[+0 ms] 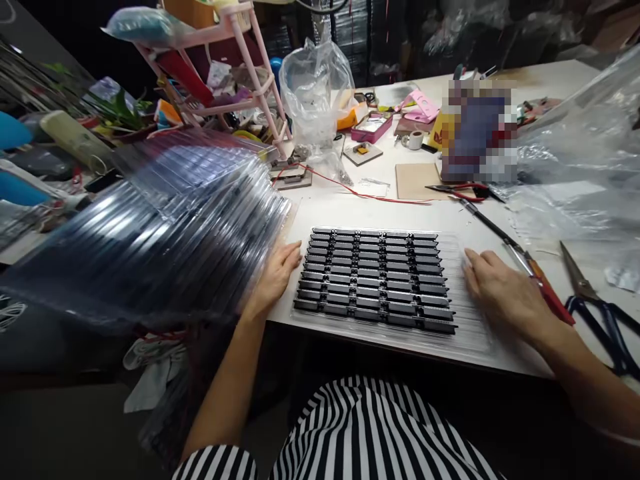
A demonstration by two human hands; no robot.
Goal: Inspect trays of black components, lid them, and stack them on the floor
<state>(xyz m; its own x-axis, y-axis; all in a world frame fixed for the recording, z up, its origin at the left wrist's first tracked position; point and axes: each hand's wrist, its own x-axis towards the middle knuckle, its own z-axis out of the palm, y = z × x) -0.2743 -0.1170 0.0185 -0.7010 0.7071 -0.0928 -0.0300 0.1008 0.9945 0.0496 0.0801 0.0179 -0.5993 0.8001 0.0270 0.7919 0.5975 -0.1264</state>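
Note:
A clear plastic tray (pixel 473 327) lies on the table near its front edge. Rows of small black plastic parts with comb-like teeth (pixel 370 280) fill most of it. My left hand (pixel 277 273) is at the tray's left edge, its fingers bent and close together. At the opposite edge, my right hand (pixel 500 290) has its fingers curled and holds the tray's side. Both thumbs are partly hidden. Beside my left forearm rises a large stack of clear plastic trays (pixel 185 233), overhanging the table front.
Scissors (pixel 595 307), a red-handled tool (pixel 537 273) and pliers (pixel 467 192) lie to the right, near crumpled plastic sheeting (pixel 575 180). A pink shelf rack (pixel 250 73), a clear bag (pixel 317 93) and a tape roll (pixel 414 140) stand behind. A red wire (pixel 370 196) crosses the table.

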